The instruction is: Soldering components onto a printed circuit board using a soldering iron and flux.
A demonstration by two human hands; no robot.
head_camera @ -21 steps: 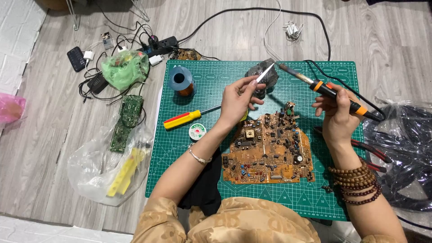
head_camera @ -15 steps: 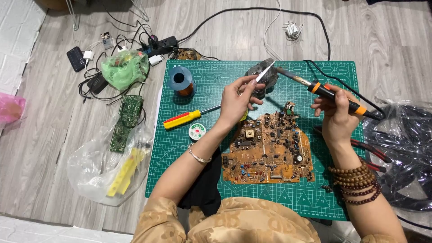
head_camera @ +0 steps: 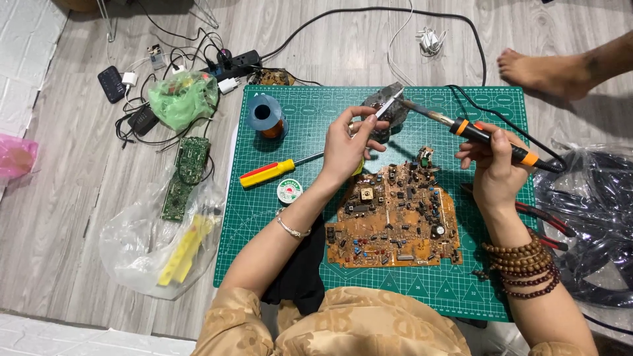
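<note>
Plastic bag [head_camera: 142, 254] with yellow pieces at far left on the wood floor, green circuit board [head_camera: 186, 177] and power strip [head_camera: 227, 64] above it. Next, on the green cutting mat [head_camera: 277, 264]: blue-capped spool [head_camera: 265, 115], red-and-yellow screwdriver [head_camera: 269, 173], small round solder tin [head_camera: 289, 190]. Left hand [head_camera: 346, 148] raised over the mat, fingers pinched on a thin silvery strip [head_camera: 386, 107]. Brown circuit board [head_camera: 393, 217] flat on the mat below both hands. Soldering iron [head_camera: 476, 132], tip just beside the strip's end. Right hand [head_camera: 496, 168], fingers clenched around the orange-and-black handle. Bare foot [head_camera: 544, 69] and black cables in plastic [head_camera: 590, 217] at far right.
</note>
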